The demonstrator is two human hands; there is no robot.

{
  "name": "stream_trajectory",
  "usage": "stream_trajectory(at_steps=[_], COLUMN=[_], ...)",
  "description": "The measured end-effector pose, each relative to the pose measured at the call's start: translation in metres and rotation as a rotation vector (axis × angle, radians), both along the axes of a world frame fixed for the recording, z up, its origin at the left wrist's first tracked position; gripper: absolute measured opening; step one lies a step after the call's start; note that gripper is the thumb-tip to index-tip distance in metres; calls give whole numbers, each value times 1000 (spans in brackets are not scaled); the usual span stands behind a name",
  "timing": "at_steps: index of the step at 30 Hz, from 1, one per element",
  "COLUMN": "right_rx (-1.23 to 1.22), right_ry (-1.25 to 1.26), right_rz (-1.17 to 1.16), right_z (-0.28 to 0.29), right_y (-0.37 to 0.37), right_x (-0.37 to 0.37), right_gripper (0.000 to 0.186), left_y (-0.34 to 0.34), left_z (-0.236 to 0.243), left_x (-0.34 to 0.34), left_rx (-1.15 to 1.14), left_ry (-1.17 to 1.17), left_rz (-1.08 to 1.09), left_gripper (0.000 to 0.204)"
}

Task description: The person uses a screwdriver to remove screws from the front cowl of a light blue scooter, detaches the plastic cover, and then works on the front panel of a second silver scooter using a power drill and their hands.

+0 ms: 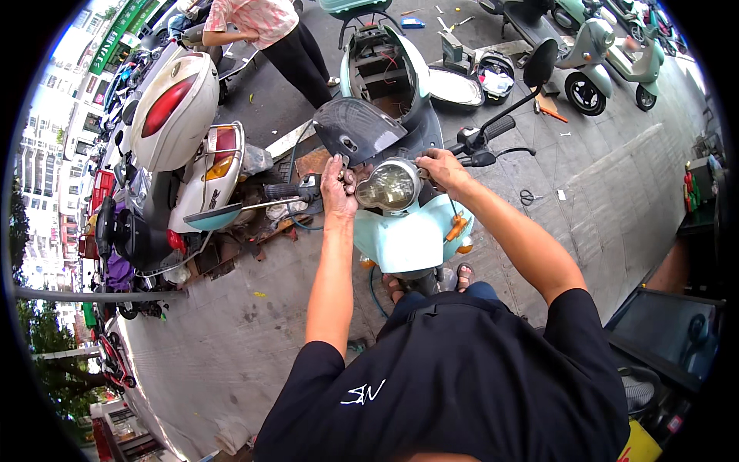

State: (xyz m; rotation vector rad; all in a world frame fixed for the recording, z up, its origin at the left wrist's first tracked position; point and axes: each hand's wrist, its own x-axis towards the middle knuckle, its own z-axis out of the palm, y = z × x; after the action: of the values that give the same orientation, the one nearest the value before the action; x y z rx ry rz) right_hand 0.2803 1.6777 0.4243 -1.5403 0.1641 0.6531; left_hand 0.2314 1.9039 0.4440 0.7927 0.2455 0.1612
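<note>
In front of me stands a mint-green scooter, its round headlight between my two hands. My left hand is beside the headlight's left edge with its fingers curled; what they hold, if anything, is too small to tell. Pinched at the upper right of the headlight is my right hand, closed on its rim. A dark smoked windshield lies just beyond the headlight, close to my left fingertips. An orange-handled screwdriver rests against the scooter's front, below my right wrist.
A white scooter with a rear box stands at left. Its neighbour is a person in a pink top. The removed seat, scissors and scattered tools lie on the pavement. A black mirror sticks out at right.
</note>
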Motion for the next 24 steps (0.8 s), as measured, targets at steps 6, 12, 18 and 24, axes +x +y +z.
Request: stream_trajectory(at_steps=[6, 12, 18, 24], right_rx=[-165, 76, -372, -806], right_ry=[-104, -224, -510, -663], right_rz=[155, 252, 226, 309], right_z=[20, 38, 30, 54], right_y=[-13, -3, -7, 8], right_x=[28, -8, -14, -16], right_gripper=[31, 49, 36, 34], left_y=[-25, -43, -24, -41], left_z=[6, -2, -23, -36], left_x=[0, -9, -29, -78], left_rx=[-79, -131, -141, -98], left_ry=[-44, -9, 2, 63], left_rz=[-137, -92, -7, 197], left_gripper=[14, 34, 15, 26])
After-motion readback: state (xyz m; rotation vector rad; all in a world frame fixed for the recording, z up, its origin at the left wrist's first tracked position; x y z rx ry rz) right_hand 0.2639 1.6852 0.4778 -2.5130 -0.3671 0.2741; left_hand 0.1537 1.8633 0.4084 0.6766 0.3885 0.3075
